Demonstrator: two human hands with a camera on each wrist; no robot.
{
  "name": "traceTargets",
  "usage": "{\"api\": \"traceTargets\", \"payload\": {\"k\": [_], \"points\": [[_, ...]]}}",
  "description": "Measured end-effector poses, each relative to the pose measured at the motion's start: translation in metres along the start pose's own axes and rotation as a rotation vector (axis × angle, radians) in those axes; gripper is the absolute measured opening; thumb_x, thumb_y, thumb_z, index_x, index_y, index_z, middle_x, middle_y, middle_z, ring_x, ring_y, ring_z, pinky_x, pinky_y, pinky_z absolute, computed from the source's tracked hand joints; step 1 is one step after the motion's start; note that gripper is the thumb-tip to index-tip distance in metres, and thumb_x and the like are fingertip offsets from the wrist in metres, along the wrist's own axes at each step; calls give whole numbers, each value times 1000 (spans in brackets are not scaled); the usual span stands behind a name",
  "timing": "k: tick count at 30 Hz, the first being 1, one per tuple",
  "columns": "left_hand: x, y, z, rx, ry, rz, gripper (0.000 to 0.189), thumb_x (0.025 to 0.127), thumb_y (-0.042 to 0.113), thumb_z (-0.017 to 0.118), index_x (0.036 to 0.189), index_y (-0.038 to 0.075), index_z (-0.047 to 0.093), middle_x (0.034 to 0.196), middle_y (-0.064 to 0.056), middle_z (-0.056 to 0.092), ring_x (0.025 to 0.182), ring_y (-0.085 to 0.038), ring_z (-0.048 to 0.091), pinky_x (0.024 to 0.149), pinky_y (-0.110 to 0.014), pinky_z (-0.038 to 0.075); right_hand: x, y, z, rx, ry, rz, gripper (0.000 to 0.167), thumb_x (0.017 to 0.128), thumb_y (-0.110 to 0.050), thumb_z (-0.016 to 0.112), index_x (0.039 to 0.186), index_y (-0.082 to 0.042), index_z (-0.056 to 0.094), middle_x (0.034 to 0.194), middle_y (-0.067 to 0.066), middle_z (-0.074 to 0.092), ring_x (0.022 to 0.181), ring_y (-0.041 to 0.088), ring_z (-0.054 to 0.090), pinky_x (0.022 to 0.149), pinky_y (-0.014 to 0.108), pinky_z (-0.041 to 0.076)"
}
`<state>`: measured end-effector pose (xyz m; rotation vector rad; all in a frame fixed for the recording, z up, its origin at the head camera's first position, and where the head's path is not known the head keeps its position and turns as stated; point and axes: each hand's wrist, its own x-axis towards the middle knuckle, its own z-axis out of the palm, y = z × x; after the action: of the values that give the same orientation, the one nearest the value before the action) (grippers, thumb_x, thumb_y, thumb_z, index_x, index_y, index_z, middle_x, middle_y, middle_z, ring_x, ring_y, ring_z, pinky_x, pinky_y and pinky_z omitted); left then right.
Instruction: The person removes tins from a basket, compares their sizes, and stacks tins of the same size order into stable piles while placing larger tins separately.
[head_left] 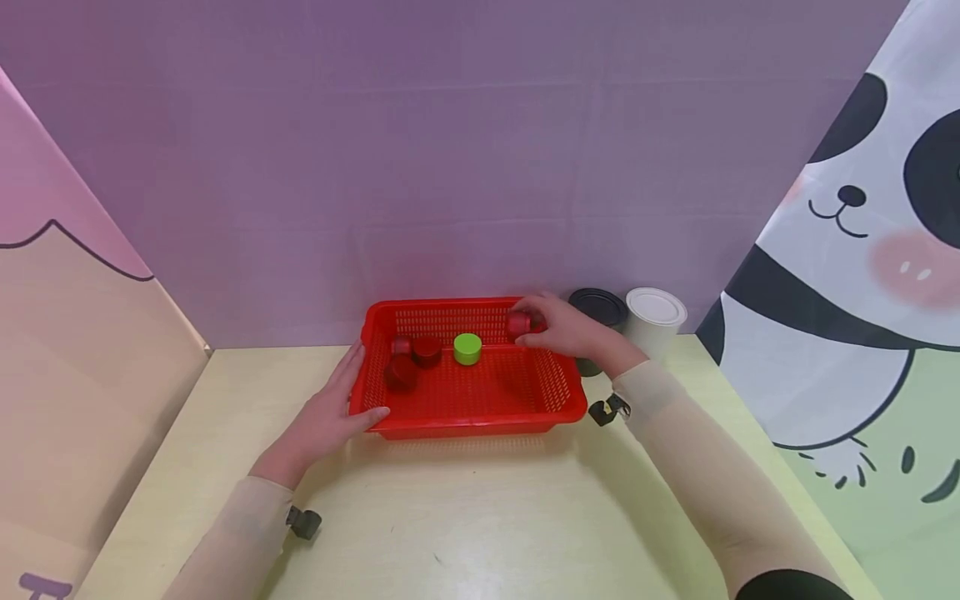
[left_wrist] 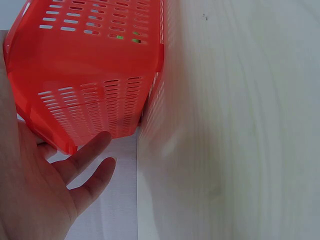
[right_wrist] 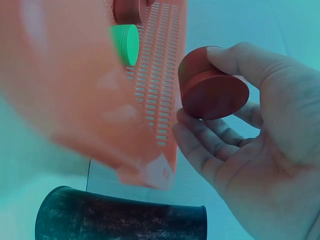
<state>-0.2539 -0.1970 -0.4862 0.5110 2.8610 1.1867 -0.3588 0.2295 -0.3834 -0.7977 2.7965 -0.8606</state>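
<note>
A red plastic basket (head_left: 480, 422) with slotted walls stands on the table. My left hand (head_left: 324, 423) lies against its left end, the thumb over the front corner and the fingers fairly straight along the side. In the left wrist view, the basket's rim covers part of one finger. Above the back right of the basket, my right hand (head_left: 564, 327) pinches a small red round tin (right_wrist: 215, 95) between thumb and fingers. A green round tin (head_left: 467, 349) sits inside the basket. To its left are a dark red tin (head_left: 427, 352) and other small red round ones.
Just right of the basket stands a black canister (head_left: 597, 307), partly hidden by my right hand. Beside it is a white lidded canister (head_left: 656, 321). A purple cloth backdrop (head_left: 480, 167) rises behind the table (head_left: 480, 517), and printed panels flank both sides.
</note>
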Motion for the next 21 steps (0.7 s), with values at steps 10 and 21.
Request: {"api": "traceTargets", "payload": {"k": [10,21], "points": [[-4,7,-2,14,3,-7,117,97,48,82,180,30,2,186,3,4,163,-43,31,106,-65,57,-24,3,-4,124,92,55,57,96,-19,86,143,-8,55,134,14,65,123,35,63,98,50,64],[-6,9,-2,9,5,-13,117,97,48,82,180,30,2,186,3,4,164,-43,29,105,-64,58,-47,15,-1,175,205,-2,46,101,-16,82,139,-6,59,131,15,65,120,34,61,98,49,57]]}}
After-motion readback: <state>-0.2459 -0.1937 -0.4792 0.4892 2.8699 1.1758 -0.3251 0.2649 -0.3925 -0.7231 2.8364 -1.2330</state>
